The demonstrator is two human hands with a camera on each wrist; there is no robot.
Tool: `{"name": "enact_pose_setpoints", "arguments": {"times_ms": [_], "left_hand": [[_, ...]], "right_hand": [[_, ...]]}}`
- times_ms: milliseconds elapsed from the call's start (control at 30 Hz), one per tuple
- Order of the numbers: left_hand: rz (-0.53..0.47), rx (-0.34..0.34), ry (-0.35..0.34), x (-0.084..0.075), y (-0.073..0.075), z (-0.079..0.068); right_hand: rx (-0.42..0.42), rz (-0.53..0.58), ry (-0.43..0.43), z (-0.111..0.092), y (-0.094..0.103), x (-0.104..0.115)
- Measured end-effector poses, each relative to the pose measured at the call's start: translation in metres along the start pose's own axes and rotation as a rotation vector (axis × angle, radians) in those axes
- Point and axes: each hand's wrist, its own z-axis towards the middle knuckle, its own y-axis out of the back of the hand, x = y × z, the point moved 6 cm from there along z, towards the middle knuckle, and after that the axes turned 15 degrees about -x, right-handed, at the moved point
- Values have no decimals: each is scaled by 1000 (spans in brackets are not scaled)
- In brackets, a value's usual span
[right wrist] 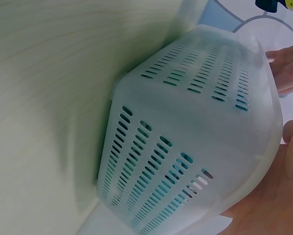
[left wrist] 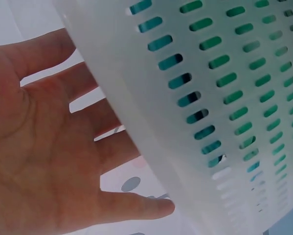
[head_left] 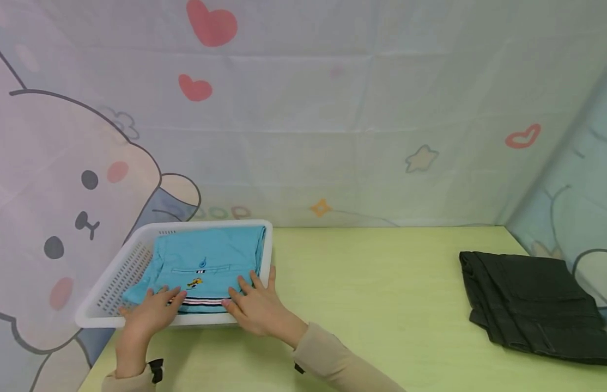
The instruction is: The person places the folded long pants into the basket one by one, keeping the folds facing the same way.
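Observation:
Folded light-blue pants (head_left: 210, 250) lie in a white plastic basket (head_left: 270, 245) at the left of the table. They show a buttoned pocket, a small embroidered figure and dark-and-white stripes. My left hand (head_left: 153, 314) reaches over the basket's front rim, its fingertips on the pants' near left part. At the near right corner my right hand (head_left: 260, 309) lies over the rim with fingers spread, touching the pants. In the left wrist view, the left fingers (left wrist: 124, 205) stretch past the rim, their tips partly hidden. Blue cloth shows through the slots of the basket wall (right wrist: 151, 112).
Folded black pants (head_left: 539, 305) lie at the right side of the pale green table (head_left: 372, 294). A cartoon-printed backdrop (head_left: 303, 109) hangs behind the table, with a side panel at the right. The basket stands close to the backdrop.

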Motion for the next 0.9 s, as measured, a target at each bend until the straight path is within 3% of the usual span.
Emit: {"name": "enact_pose_setpoints", "arguments": {"times_ms": [700, 900], "left_hand": [[-7, -123, -118, -21, 3, -8], [-84, -156, -187, -36, 0, -9]], "right_hand": [[-124, 135, 87, -16, 19, -7], [-176, 197, 76, -19, 22, -10]]}}
